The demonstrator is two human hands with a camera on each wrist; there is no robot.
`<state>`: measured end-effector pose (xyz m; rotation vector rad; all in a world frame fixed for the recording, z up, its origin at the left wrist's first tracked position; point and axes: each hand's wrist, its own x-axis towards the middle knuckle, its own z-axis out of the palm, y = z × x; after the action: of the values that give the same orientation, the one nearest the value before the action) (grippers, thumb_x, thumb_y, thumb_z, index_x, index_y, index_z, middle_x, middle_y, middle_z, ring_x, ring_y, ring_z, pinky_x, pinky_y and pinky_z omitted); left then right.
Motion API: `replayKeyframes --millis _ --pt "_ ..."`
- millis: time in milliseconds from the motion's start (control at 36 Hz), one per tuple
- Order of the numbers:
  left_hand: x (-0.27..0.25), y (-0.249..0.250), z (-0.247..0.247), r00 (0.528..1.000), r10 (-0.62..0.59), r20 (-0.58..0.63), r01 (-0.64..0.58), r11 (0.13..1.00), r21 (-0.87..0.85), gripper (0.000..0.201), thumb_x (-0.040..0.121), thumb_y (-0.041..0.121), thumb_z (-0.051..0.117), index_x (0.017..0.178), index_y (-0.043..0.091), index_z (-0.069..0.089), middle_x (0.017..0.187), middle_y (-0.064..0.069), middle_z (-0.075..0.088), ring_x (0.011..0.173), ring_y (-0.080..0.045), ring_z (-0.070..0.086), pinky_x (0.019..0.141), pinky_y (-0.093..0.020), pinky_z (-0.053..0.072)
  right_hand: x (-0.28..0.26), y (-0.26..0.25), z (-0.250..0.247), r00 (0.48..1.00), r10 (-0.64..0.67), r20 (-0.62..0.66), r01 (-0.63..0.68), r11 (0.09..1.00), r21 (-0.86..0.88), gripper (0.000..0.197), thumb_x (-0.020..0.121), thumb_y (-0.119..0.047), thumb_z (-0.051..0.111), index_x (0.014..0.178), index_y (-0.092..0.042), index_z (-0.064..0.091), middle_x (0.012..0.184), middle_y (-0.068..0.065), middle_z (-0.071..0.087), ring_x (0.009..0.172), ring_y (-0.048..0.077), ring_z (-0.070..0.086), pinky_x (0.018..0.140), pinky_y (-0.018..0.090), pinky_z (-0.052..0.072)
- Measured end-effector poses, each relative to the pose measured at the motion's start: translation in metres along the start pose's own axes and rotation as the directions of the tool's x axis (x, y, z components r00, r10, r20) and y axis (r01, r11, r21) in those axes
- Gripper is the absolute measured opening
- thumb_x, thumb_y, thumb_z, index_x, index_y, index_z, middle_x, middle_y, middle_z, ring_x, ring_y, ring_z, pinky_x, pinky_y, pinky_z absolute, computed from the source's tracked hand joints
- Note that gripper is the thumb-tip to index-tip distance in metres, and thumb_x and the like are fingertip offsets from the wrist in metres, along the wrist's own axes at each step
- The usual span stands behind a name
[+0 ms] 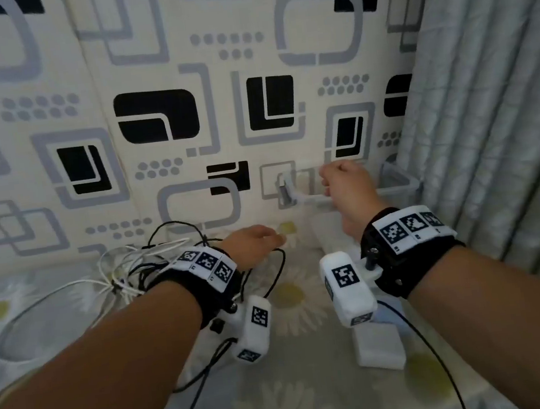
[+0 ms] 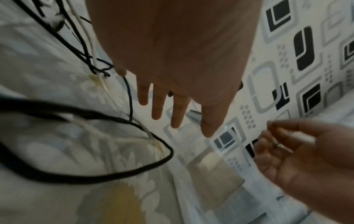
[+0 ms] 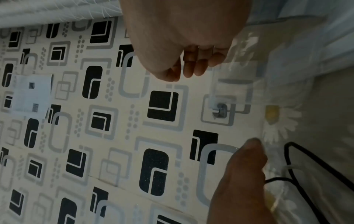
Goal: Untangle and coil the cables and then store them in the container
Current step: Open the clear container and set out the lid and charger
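while the left hand (image 1: 255,243) lay flat with straight fingers beside the tangled cables (image 1: 141,269), the right hand (image 1: 347,182) hovered loosely curled, empty, over the clear container (image 1: 397,181).

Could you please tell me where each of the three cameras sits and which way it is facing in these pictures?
Head: worn on the head, looking forward and down at the patterned wall, the tangled cables, the clear container and both forearms.
Left wrist: looks along the left hand, fingers straight, over the cables; the right hand shows too.
Right wrist: looks along the right hand's curled fingers at the wall.
Shared: all three show the wall and both hands.
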<state>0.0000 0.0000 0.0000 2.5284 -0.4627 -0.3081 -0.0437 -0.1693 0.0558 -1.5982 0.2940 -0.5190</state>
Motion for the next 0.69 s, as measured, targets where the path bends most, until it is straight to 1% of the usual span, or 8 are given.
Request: replayKeyframes --millis 83,194,306,417,500,583,639,694 --pt "0.006 0.001 0.011 0.994 -0.047 0.097 0.038 0.995 0.092 0.064 0.089 0.066 0.047 0.142 0.029 0.044 0.149 0.001 0.042 0.135 -0.022 0.040 0.104 -0.029 0.028 -0.001 0.002 0.000 1.000 -0.029 0.007 0.029 0.999 -0.026 0.009 0.092 -0.015 0.050 0.086 -0.016 0.057 0.076 -0.002 0.052 0.068 0.014 0.046 0.056 0.023 0.037" --pt "0.010 -0.007 0.020 0.985 -0.094 0.144 0.066 0.979 0.191 0.073 0.081 0.067 0.058 0.143 0.032 0.040 0.148 -0.002 0.043 0.132 -0.024 0.044 0.105 -0.031 0.035 -0.008 0.003 0.002 0.998 -0.027 0.050 0.030 0.998 -0.050 0.015 0.091 -0.015 0.050 0.078 -0.020 0.056 0.071 -0.003 0.051 0.064 0.013 0.045 0.055 0.024 0.037" --pt "0.007 -0.018 0.020 0.982 -0.128 0.135 0.097 0.971 0.217 0.082 0.069 0.069 0.070 0.140 0.038 0.041 0.141 -0.002 0.049 0.126 -0.025 0.050 0.104 -0.038 0.042 -0.015 0.006 0.009 0.994 -0.023 0.108 0.028 0.999 -0.040 0.018 0.092 -0.013 0.052 0.075 -0.019 0.056 0.067 -0.002 0.052 0.057 0.011 0.045 0.051 0.021 0.037" --pt "0.005 -0.025 0.018 0.987 -0.125 0.103 0.097 0.966 0.241 0.084 0.065 0.067 0.075 0.137 0.037 0.045 0.140 -0.003 0.050 0.123 -0.025 0.051 0.102 -0.038 0.044 -0.028 0.009 0.024 0.968 0.063 0.244 -0.053 0.997 -0.049 0.013 0.093 -0.013 0.052 0.083 -0.017 0.056 0.067 0.000 0.053 0.055 0.013 0.047 0.053 0.025 0.042" --pt "0.001 -0.032 0.013 0.987 -0.138 0.087 0.111 0.959 0.261 0.084 0.066 0.067 0.074 0.138 0.037 0.043 0.140 -0.003 0.049 0.123 -0.025 0.051 0.099 -0.035 0.045 -0.039 0.016 0.041 0.931 0.175 0.319 -0.132 0.980 -0.151 0.005 0.094 -0.018 0.053 0.094 -0.016 0.057 0.077 0.001 0.056 0.068 0.014 0.052 0.066 0.030 0.046" --pt "-0.004 -0.039 0.009 0.986 -0.143 0.080 0.117 0.957 0.265 0.080 0.073 0.062 0.071 0.141 0.034 0.040 0.140 -0.002 0.050 0.121 -0.023 0.052 0.089 -0.027 0.042 -0.047 0.024 0.056 0.888 0.270 0.373 -0.166 0.943 -0.288 0.025 0.095 -0.023 0.053 0.116 -0.011 0.057 0.104 0.005 0.056 0.094 0.021 0.054 0.082 0.036 0.045" --pt "-0.008 -0.043 0.005 0.986 -0.145 0.078 0.119 0.954 0.275 0.078 0.075 0.060 0.071 0.141 0.032 0.041 0.137 -0.001 0.053 0.117 -0.021 0.055 0.082 -0.025 0.040 -0.053 0.027 0.065 0.856 0.316 0.409 -0.165 0.917 -0.363 0.037 0.098 -0.022 0.049 0.131 -0.006 0.051 0.124 0.009 0.052 0.115 0.026 0.050 0.094 0.038 0.042" --pt "-0.011 -0.046 0.002 0.983 -0.158 0.089 0.125 0.946 0.299 0.076 0.075 0.059 0.071 0.140 0.033 0.042 0.135 -0.001 0.054 0.117 -0.022 0.055 0.081 -0.026 0.040 -0.057 0.032 0.073 0.840 0.357 0.409 -0.183 0.896 -0.406 0.041 0.099 -0.023 0.047 0.133 0.000 0.049 0.134 0.014 0.050 0.124 0.029 0.047 0.102 0.039 0.038"
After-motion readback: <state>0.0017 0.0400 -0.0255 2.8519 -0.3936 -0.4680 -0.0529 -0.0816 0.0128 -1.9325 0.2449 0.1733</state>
